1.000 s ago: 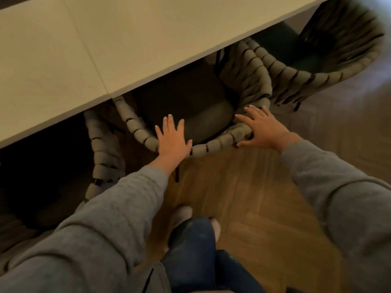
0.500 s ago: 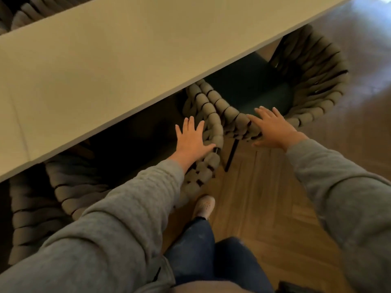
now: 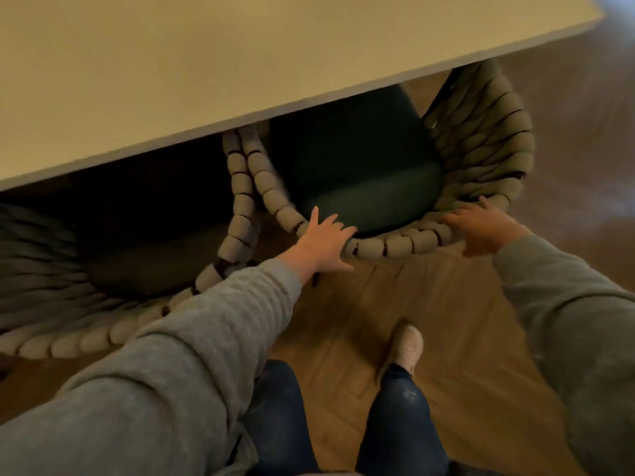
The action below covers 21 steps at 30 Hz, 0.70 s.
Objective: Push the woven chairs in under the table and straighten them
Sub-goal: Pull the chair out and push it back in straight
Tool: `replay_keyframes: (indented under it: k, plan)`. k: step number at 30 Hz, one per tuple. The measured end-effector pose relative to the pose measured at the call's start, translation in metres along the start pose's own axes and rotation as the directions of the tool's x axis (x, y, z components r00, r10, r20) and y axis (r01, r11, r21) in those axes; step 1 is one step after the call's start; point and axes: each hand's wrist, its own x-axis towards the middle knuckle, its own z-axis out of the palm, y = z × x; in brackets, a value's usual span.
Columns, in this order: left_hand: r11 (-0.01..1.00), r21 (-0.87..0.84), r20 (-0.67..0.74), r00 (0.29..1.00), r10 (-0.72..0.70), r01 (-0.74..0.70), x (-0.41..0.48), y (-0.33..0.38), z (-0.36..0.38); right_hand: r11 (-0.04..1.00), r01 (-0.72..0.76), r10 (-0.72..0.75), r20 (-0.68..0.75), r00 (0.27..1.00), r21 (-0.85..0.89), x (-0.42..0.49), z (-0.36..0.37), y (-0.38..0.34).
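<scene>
Head view: a pale beige flat tabletop (image 3: pixel 240 63) fills the upper frame above a brown herringbone wooden floor (image 3: pixel 343 304). A grey rope-woven chair with a dark green cushion (image 3: pixel 481 142) stands half under the table edge, its curved back out over the floor. The left hand (image 3: pixel 323 242) and right hand (image 3: pixel 484 228) lie flat with spread fingers on that rim, gripping nothing. A second grey woven chair (image 3: pixel 68 341) sits just beside it on the left.

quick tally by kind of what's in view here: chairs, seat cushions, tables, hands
woven chairs: 2
seat cushions: 2
table: 1
hands: 2
total: 7
</scene>
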Motion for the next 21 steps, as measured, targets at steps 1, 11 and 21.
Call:
replay_keyframes:
  k: [1,11,21]
  plan:
    - [0.999,-0.025,0.018,0.999,-0.041,0.041,0.009,0.012,0.000,0.999,0.047,-0.047,-0.025,0.999,-0.015,0.006,0.003,0.013]
    - [0.926,0.011,0.033,0.926,-0.377,0.377,0.044,0.064,0.004,0.968,0.250,-0.248,-0.303,0.920,-0.032,0.046,0.047,0.086]
    - [0.933,0.014,0.071,0.931,-0.359,0.359,0.033,0.112,0.022,0.962,0.272,-0.256,-0.328,0.909,0.002,0.005,0.083,0.091]
